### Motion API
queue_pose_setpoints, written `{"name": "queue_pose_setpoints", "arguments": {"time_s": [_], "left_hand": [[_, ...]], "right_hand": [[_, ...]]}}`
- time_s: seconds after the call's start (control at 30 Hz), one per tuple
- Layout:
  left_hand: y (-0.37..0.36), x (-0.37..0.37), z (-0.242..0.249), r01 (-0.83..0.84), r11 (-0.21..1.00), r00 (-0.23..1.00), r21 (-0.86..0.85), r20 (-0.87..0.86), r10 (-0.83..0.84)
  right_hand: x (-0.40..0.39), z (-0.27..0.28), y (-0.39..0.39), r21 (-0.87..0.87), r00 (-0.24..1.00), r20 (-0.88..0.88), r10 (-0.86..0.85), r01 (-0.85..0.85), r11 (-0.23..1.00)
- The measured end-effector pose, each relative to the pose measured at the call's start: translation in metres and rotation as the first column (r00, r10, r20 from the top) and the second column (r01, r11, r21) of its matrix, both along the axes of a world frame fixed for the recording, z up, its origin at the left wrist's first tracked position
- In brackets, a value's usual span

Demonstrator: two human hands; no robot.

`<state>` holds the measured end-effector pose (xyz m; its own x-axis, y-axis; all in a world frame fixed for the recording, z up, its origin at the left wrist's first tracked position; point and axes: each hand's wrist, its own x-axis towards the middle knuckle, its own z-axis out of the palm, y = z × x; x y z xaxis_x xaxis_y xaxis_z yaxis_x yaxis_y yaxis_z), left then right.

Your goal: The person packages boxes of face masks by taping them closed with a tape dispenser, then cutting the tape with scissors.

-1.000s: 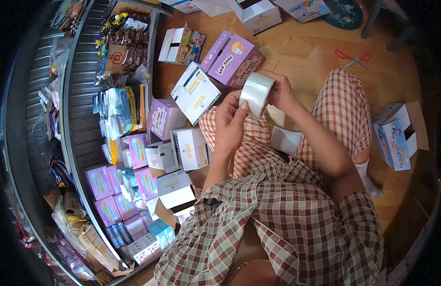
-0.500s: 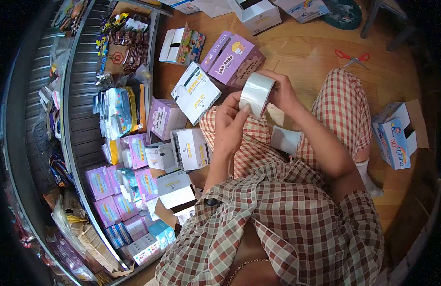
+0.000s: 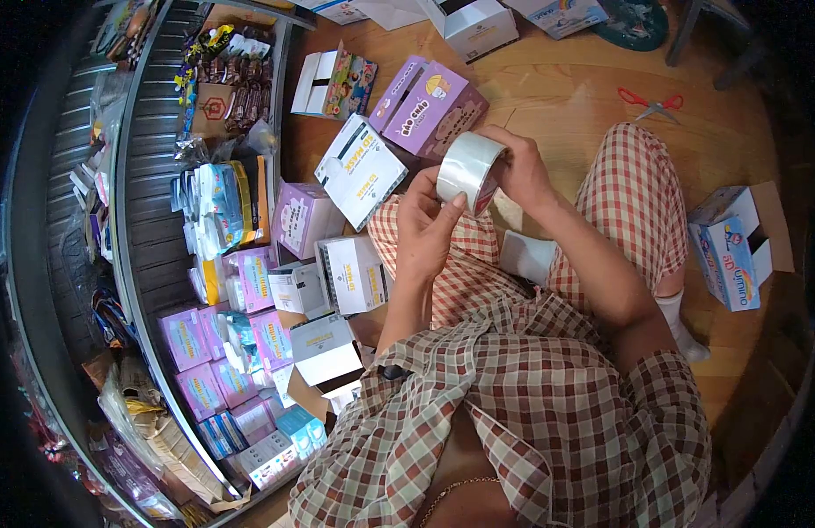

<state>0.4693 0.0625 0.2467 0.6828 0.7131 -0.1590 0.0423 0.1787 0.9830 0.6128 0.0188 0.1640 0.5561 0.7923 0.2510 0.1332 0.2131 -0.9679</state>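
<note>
A wide roll of clear packing tape [image 3: 469, 169] is held up between both hands, over my crossed legs. My left hand [image 3: 427, 222] grips its near left side, the thumb pressed on the tape's outer face. My right hand [image 3: 518, 172] holds the far right side, its fingers curled over the edge and partly hidden behind the roll. Just beyond the roll stands a purple box [image 3: 432, 110] with a slot in its top. A white mask box [image 3: 362, 172] leans beside it, left of my hands.
Shelves with pink-purple boxes [image 3: 186, 339] and packets run along the left. Red-handled scissors [image 3: 651, 104] lie on the wooden floor beyond my right knee. An opened blue-and-white box [image 3: 731, 255] stands at the right. More opened boxes, such as a white one [image 3: 469, 31], are at the far side.
The roll of tape has shifted very slightly left and turned a little in my hands. Both hands keep their hold on it.
</note>
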Motion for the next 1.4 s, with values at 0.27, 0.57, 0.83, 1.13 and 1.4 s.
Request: {"name": "queue_pose_setpoints", "arguments": {"time_s": [0.27, 0.57, 0.83, 1.13, 1.4], "left_hand": [[-0.001, -0.004, -0.006, -0.014, 1.000, 1.000, 0.012, 0.007, 0.014], [-0.003, -0.005, -0.011, -0.067, 0.998, 0.998, 0.018, 0.013, 0.066], [0.003, -0.005, -0.007, -0.049, 0.999, 0.992, -0.015, -0.115, 0.047], [-0.003, -0.003, -0.011, 0.061, 0.998, 0.993, 0.033, -0.099, -0.058], [-0.004, -0.005, -0.011, 0.137, 0.988, 0.988, 0.068, -0.076, -0.131]], "right_hand": [[0.002, 0.009, -0.004, 0.023, 0.991, 0.129, -0.047, 0.045, 0.999], [-0.002, 0.005, -0.003, 0.030, 0.979, 0.200, -0.041, 0.035, 0.999], [0.000, 0.016, -0.009, 0.164, 0.706, 0.654, -0.272, 0.218, 0.962], [0.009, 0.016, -0.009, 0.170, 0.717, 0.637, -0.282, 0.227, 0.959], [0.012, 0.020, -0.010, 0.133, 0.757, 0.603, -0.252, 0.216, 0.967]]}}
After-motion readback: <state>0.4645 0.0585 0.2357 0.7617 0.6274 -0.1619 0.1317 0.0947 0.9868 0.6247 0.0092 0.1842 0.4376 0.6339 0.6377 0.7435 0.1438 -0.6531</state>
